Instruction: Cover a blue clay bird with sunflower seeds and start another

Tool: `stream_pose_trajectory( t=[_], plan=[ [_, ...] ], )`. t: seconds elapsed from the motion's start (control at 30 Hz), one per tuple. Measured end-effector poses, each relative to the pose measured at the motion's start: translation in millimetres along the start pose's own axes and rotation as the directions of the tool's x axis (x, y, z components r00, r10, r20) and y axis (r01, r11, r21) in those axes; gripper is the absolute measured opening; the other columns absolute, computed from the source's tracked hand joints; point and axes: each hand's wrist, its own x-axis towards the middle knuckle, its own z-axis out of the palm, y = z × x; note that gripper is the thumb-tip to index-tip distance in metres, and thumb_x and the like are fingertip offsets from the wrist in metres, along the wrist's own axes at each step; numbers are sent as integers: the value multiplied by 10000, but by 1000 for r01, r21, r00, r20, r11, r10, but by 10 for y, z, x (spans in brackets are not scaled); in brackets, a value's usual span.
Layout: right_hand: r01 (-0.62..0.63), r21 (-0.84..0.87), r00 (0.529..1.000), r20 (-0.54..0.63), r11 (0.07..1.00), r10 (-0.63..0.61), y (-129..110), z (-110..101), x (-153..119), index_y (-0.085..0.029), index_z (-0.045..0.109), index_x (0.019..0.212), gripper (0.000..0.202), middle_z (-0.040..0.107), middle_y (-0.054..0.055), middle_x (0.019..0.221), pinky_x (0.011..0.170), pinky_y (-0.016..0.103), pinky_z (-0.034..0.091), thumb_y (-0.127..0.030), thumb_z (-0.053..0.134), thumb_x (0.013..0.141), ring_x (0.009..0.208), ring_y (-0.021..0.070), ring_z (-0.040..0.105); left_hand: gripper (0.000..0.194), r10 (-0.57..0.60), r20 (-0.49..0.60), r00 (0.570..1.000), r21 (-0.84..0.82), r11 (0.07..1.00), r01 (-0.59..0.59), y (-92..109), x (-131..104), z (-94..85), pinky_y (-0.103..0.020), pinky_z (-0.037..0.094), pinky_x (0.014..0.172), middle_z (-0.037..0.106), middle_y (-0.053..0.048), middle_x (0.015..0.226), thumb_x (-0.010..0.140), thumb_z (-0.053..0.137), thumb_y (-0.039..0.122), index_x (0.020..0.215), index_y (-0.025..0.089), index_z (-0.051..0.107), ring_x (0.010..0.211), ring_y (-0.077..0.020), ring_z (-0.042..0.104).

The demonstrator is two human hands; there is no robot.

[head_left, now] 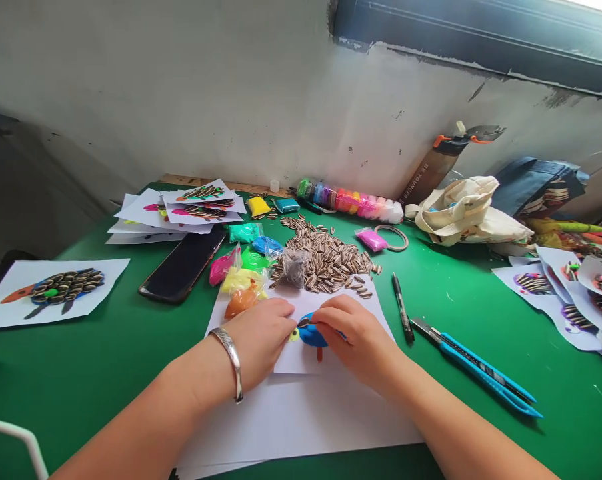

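Note:
A blue clay shape (311, 336) with a small yellow head (294, 335) and a reddish-brown leg (319, 355) lies on a white paper card (293, 363). One striped sunflower seed (304, 322) is at the upper left of the blue clay. My right hand (355, 333) pinches at this seed, its fingers covering part of the blue shape. My left hand (263, 340), with a silver bangle (229, 360), rests on the card beside the yellow head, fingers extended and slightly bent. Its thumb is mostly hidden. Beyond both hands spreads a pile of sunflower seeds (325, 260).
Clay packets (243, 300) and a phone (183, 267) lie left of the seeds. A pen (403, 310) and blue utility knife (481, 367) are at right. Finished seed pictures (65, 293) lie at both sides. A bottle (431, 167) and cloth bag (468, 213) stand behind.

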Motion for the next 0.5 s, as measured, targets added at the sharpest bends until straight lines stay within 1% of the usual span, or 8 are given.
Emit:
stream_pose_trajectory(
  t=[0.07, 0.17, 0.3, 0.5],
  plan=[
    [21, 20, 1000, 20, 1000, -21, -10, 37, 9, -202, 691, 878, 238, 650, 52, 819, 657, 264, 432, -123, 467, 879, 756, 158, 571, 274, -3, 12, 1000, 4, 1000, 3, 6, 1, -8, -314, 443, 748, 546, -82, 868, 879, 367, 126, 840, 151, 637, 837, -195, 505],
    [33, -3, 999, 39, 999, -33, 2, 67, 10, -212, 693, 881, 225, 658, 38, 806, 675, 270, 428, -104, 497, 857, 763, 158, 571, 250, 9, -26, 1000, 4, 1000, -9, -6, 5, 14, -301, 436, 701, 534, -71, 844, 863, 385, 124, 801, 155, 625, 798, -185, 496],
    [48, -32, 997, 63, 998, -46, 18, 78, 3, -222, 683, 846, 198, 649, 19, 733, 699, 288, 408, -92, 534, 847, 747, 159, 550, 249, 28, -53, 998, -12, 1000, -29, -32, 2, 57, -297, 432, 691, 529, -67, 836, 868, 384, 131, 788, 155, 619, 786, -180, 487],
    [52, -6, 995, 82, 999, -51, 26, 85, 8, -223, 679, 861, 208, 656, 27, 742, 708, 302, 395, -117, 501, 882, 754, 167, 527, 253, 9, -24, 1000, -13, 1000, -9, -19, -7, 43, -304, 431, 712, 531, -68, 846, 877, 381, 137, 808, 157, 624, 804, -185, 488]
  ],
)
